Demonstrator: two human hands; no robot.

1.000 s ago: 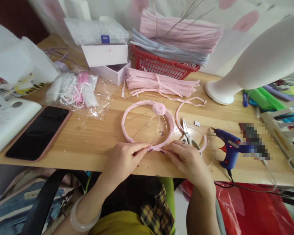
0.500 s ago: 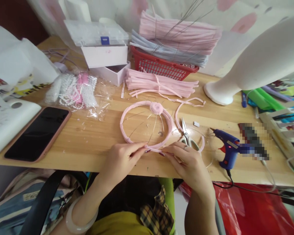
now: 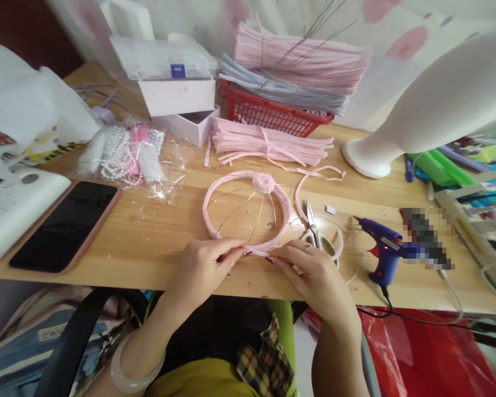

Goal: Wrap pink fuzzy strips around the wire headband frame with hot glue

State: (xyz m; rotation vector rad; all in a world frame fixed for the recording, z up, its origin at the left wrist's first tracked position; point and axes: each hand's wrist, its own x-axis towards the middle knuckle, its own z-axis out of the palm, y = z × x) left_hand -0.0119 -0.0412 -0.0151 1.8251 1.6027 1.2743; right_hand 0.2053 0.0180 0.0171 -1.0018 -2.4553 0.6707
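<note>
Wrapping, apparently: left hand (image 3: 204, 266) and right hand (image 3: 314, 269) both pinch pink strip (image 3: 258, 252) at the ring (image 3: 286, 209)'s near edge; next turn likely needs steady tension.

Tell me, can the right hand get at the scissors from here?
Probably yes: the right hand is close beside the scissors, nothing visible between, though it holds the pink ring's near edge.

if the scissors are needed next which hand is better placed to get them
Probably the right hand, which is close beside the scissors; the left hand is farther off, though both are busy at the pink ring.
</note>
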